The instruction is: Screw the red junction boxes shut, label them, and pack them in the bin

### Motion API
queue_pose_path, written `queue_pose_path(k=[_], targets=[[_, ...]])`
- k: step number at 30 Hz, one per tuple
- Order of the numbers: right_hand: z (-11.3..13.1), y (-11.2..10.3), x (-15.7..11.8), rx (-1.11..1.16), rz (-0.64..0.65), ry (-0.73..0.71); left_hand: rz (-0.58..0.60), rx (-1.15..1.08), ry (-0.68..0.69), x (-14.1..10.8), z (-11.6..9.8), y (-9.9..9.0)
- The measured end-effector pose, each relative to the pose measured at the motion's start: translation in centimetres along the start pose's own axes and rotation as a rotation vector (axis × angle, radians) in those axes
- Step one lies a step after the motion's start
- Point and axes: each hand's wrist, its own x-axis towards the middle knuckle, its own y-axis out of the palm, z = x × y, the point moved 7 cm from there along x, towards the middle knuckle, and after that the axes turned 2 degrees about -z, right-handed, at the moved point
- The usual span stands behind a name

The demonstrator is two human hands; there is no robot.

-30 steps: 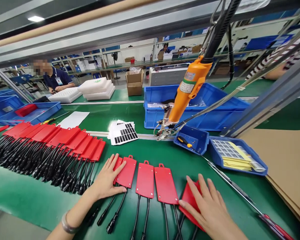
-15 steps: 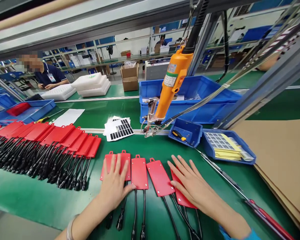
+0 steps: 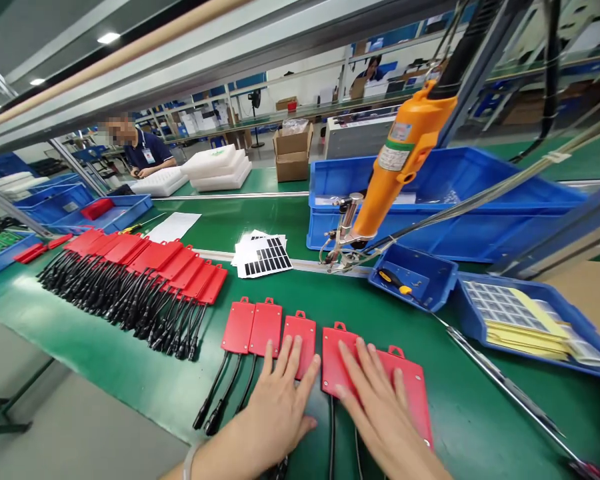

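Several red flat cases with black cables lie in a row on the green bench. My left hand [image 3: 280, 400], fingers spread, rests its fingertips on the lower part of the middle red case [image 3: 300, 333]. Two more red cases [image 3: 239, 327] lie side by side to its left. My right hand [image 3: 380, 393] is spread flat over a red case [image 3: 333, 360] and the left part of the rightmost red case [image 3: 413, 393]. Neither hand grips anything. My palms hide parts of the cables.
A packed row of red cases [image 3: 155, 257] lies at left, beside label sheets [image 3: 265, 257]. An orange power screwdriver [image 3: 395, 160] hangs before a large blue bin [image 3: 480, 233]. Small blue trays [image 3: 417, 270] and a long metal tool [image 3: 505, 387] are at right. A person [image 3: 147, 150] sits beyond.
The view has swung to the right and tilted. My left hand has shifted from the leftmost cases to the middle one. My right hand now covers parts of two cases, which lie straighter.
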Motion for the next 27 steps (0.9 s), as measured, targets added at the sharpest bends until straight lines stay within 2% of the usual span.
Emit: queue_pose_path(k=[2, 6, 8, 10, 12, 13, 15, 17, 20, 23, 25, 27], targets=[[-2.0, -3.4, -0.5, 0.091, -0.056, 0.064, -0.04, 0.057, -0.081, -1.4, -0.2, -1.0], [-6.0, -9.9, -3.2, 0.131, -0.34, 0.281, -0.243, 0.126, -0.247, -4.2, 1.5, -3.6], [-7.0, -11.8, -4.7, 0.102, -0.475, 0.383, -0.354, 0.092, -0.335, -5.0, 2.7, -4.6], [-7.1, -12.7, -5.7, 0.082, -0.578, 0.432, -0.426, 0.039, -0.379, -4.9, 2.9, -5.0], [-6.5, -12.5, -6.1, 0.076, -0.597, 0.427, -0.434, 0.034, -0.386, -3.8, 1.9, -4.9], [-6.1, -11.9, -6.1, 0.079, -0.555, 0.414, -0.407, 0.047, -0.368, -2.9, 0.9, -4.6], [-4.9, -9.9, -5.9, 0.084, -0.418, 0.344, -0.302, 0.059, -0.295, -0.8, -1.8, -3.1], [-3.3, -7.4, -5.9, 0.059, -0.296, 0.209, -0.186, 0.033, -0.191, 1.4, -4.7, -1.2], [-1.4, -4.0, -6.3, -0.04, -0.224, 0.019, -0.081, 0.053, -0.146, 3.9, -7.5, 1.4], [-1.7, -1.8, -6.7, -0.073, -0.195, -0.015, -0.062, 0.126, -0.162, 5.1, -8.2, 2.5], [-2.9, -1.7, -6.8, -0.039, -0.192, 0.028, -0.055, 0.116, -0.188, 5.1, -7.9, 2.5], [-5.0, -2.3, -6.8, 0.038, -0.172, 0.134, -0.044, 0.063, -0.195, 4.8, -7.3, 2.2]])
